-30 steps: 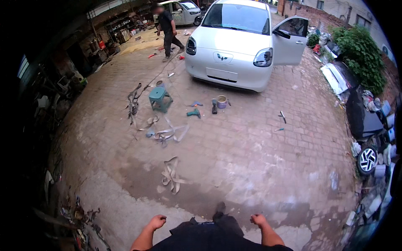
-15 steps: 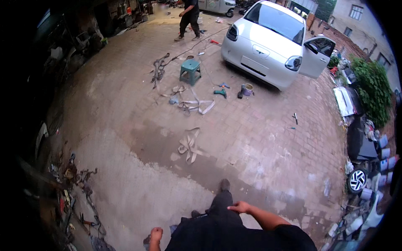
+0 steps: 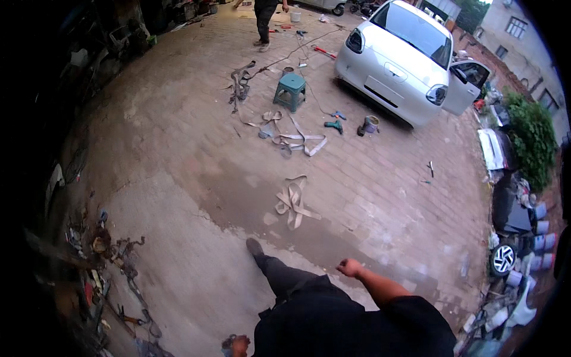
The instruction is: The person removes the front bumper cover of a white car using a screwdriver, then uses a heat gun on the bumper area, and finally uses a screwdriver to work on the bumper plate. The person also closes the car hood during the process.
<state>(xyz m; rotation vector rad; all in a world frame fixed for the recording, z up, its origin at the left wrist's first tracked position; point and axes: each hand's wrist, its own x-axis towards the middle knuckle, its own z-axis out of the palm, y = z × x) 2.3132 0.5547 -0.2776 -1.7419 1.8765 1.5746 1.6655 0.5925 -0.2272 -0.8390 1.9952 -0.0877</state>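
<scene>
My left hand [image 3: 240, 345] hangs low at the bottom edge, partly cut off by the frame, its fingers closed. A small dark thing [image 3: 228, 343] shows right beside its fingers; I cannot make out what it is or whether the hand holds it. My right hand [image 3: 349, 268] is out in front of my right hip with the fingers curled in, and nothing shows in it. It is over the paving and touches no object. Ahead of my forward shoe [image 3: 254, 247] a pale webbing strap [image 3: 291, 205] lies crumpled on the ground.
A green stool [image 3: 290, 90], more straps [image 3: 306, 141], a green power drill [image 3: 335, 126] and a bucket [image 3: 371, 124] stand or lie ahead. A white car [image 3: 395, 62] has one door open. Another person [image 3: 264, 24] is at the back. Scrap [image 3: 128, 262] lines the left, a wheel [image 3: 504, 259] the right.
One leg has swung forward in a step. My right hand has come away from the thigh and moved forward. The view has turned slightly left; the other person has moved farther back.
</scene>
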